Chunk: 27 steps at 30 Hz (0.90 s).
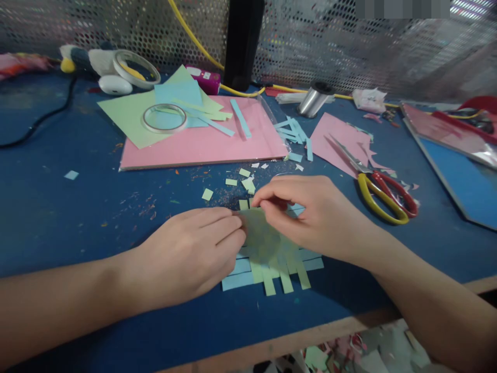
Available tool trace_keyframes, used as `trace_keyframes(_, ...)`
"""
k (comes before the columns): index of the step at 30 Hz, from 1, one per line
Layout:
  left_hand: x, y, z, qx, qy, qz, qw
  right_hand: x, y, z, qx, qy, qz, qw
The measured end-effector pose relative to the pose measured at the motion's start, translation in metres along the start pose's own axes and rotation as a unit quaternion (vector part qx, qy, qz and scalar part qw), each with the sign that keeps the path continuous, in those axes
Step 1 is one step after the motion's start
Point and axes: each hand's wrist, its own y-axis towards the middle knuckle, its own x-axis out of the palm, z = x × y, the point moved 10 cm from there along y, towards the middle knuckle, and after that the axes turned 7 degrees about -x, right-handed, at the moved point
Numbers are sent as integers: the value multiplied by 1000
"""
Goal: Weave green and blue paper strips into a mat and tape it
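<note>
A mat of woven paper strips [267, 248], green crossing light blue, lies on the blue table near its front edge. Several loose strip ends stick out at its bottom and sides. My left hand [198, 248] is at the mat's left part, fingers bent and pressed together, their tips at the paper. Over the mat's upper right, my right hand [314, 212] has thumb and forefinger pinched close together near the top green ends. What lies in that pinch is too small to make out. Both hands cover parts of the weave.
Behind the mat are small paper scraps [231, 182] and a pink paper pack [202, 150] with green sheets and a tape roll [165, 118] on it. Scissors [382, 197] lie open-bladed at right, near pink paper [336, 142]. A blue board [462, 176] lies far right.
</note>
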Motion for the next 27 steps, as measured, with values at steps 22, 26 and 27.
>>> trace_keyframes(22, 9, -6, 8, 5, 14, -66, 998, 11, -3, 12, 14, 21, -65, 998)
trace_keyframes(26, 8, -6, 10, 11, 17, -61, 998, -2, -1, 14, 28, -24, 15, 999)
trace_keyframes(27, 8, -6, 10, 13, 17, -60, 998, 0, 0, 10, 10, -49, 20, 999)
